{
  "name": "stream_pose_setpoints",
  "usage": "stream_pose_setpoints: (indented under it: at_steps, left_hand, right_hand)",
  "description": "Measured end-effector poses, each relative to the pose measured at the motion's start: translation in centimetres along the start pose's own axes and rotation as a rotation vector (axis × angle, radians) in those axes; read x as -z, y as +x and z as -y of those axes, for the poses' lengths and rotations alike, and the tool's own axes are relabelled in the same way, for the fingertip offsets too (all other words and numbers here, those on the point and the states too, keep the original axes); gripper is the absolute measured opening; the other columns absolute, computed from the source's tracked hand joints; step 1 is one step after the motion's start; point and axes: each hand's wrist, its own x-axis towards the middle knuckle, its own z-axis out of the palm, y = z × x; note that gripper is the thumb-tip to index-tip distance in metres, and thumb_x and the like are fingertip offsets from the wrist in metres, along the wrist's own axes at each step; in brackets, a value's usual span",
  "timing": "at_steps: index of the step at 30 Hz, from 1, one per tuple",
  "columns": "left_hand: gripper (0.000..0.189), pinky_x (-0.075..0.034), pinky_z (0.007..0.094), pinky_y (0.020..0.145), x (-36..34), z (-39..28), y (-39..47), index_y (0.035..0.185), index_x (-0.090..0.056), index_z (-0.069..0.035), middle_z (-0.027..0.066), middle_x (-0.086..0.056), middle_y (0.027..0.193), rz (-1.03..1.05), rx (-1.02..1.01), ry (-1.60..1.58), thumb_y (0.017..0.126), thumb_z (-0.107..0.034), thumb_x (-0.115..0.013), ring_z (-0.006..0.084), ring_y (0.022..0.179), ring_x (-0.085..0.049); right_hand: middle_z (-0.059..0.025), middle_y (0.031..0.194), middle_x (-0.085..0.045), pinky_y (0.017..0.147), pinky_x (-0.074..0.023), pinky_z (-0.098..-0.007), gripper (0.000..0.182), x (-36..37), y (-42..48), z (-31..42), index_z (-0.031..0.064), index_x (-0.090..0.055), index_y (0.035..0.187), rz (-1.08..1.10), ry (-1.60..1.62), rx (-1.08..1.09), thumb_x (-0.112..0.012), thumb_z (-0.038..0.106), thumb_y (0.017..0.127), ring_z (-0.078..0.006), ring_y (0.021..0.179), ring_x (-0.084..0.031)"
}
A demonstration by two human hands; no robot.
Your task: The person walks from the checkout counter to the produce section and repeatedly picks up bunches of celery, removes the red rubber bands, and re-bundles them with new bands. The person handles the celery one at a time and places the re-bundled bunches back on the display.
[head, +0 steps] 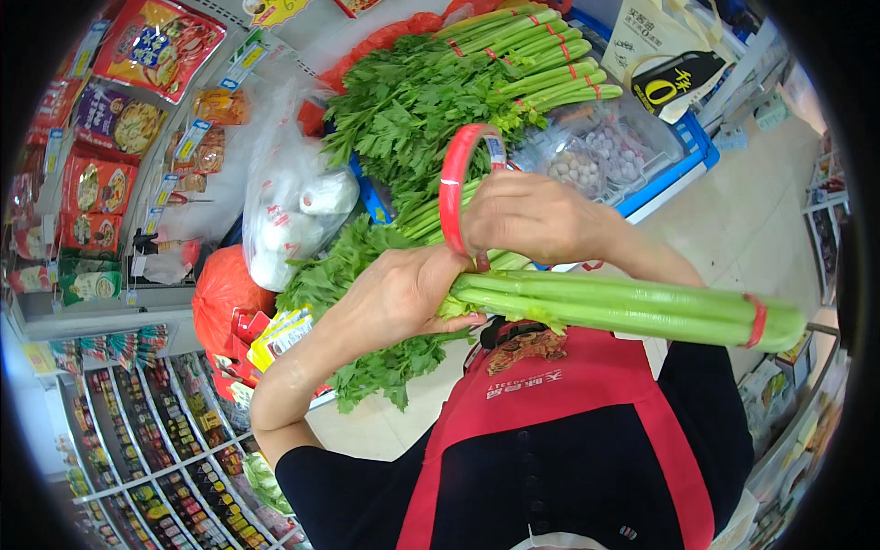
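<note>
My left hand [405, 289] grips a bunch of celery [619, 306] around its upper stalks, where the leaves begin. The stalks extend to the right across my red apron [543, 371], with a red band [756, 320] around their base end. Leaves hang below my left wrist. Close above the bunch, my right hand [543, 213] holds a roll of red tape [452, 189], its ring standing upright. A short piece of tape runs down near my left thumb; its end is hidden.
More celery bunches [440, 89] with red bands lie piled on a blue crate [701, 148]. Beside them are bagged white packages [295, 213], a red plastic bag [230, 299] and a carton bag [660, 58]. Shelves of packets [110, 179] line the left.
</note>
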Motion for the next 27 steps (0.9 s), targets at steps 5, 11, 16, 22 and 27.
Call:
stream_pose_setpoints:
  at_steps: [5, 11, 16, 22, 27]
  left_hand:
    - [0.045, -0.050, 0.0391, 0.062, 3.3, -1.8, -0.6, 0.088, -0.050, -0.003, 0.0117, -0.058, 0.080, 0.094, 0.049, 0.325, 0.063, -0.027, -0.079, 0.0321, 0.071, -0.059]
    - [0.045, -0.049, 0.0416, 0.057, 4.6, -1.0, -1.0, 0.092, -0.047, 0.001, 0.0162, -0.056, 0.078, 0.048, 0.066, 0.163, 0.064, -0.020, -0.074, 0.0362, 0.070, -0.059]
    - [0.034, -0.050, 0.0390, 0.055, 4.1, 1.5, -1.2, 0.095, -0.053, -0.006, 0.0148, -0.059, 0.084, 0.033, -0.045, 0.324, 0.066, -0.015, -0.068, 0.0319, 0.071, -0.060]
    - [0.028, -0.047, 0.0416, 0.063, 2.5, 3.8, -0.8, 0.091, -0.056, -0.006, 0.0101, -0.056, 0.081, -0.146, 0.206, 0.390, 0.067, -0.019, -0.064, 0.0309, 0.073, -0.058]
    - [0.028, -0.050, 0.0401, 0.063, 1.2, 6.6, -0.7, 0.097, -0.052, -0.003, 0.0128, -0.058, 0.090, -0.267, 0.326, 0.412, 0.073, -0.014, -0.061, 0.0329, 0.078, -0.060]
  right_hand:
    - [-0.0080, 0.089, -0.059, 0.071, -0.0511, -0.0345, 0.028, 2.6, 4.5, 0.6, -0.0011, -0.057, 0.091, 0.022, -0.344, 0.464, -0.061, 0.013, 0.067, -0.0235, 0.079, -0.060]
    - [-0.0081, 0.097, -0.057, 0.071, -0.0517, -0.0330, 0.018, 2.9, 8.2, 2.6, 0.0047, -0.057, 0.088, 0.317, -0.231, 0.465, -0.057, 0.012, 0.071, -0.0219, 0.080, -0.059]
    - [-0.0121, 0.111, -0.051, 0.084, -0.0466, -0.0359, 0.030, 3.8, 10.0, 2.3, 0.0031, -0.052, 0.107, 0.672, -0.004, 0.278, -0.054, 0.010, 0.078, -0.0268, 0.098, -0.054]
    - [-0.0136, 0.100, -0.055, 0.081, -0.0426, -0.0361, 0.026, 1.7, 9.4, 3.4, 0.0021, -0.045, 0.111, 0.663, 0.434, -0.341, -0.046, 0.019, 0.091, -0.0229, 0.090, -0.057]
    - [-0.0058, 0.069, -0.054, 0.053, -0.0401, -0.0238, 0.025, -2.4, 7.7, 5.0, 0.0031, -0.044, 0.097, 0.048, 0.960, -0.924, -0.033, 0.025, 0.099, -0.0086, 0.050, -0.047]
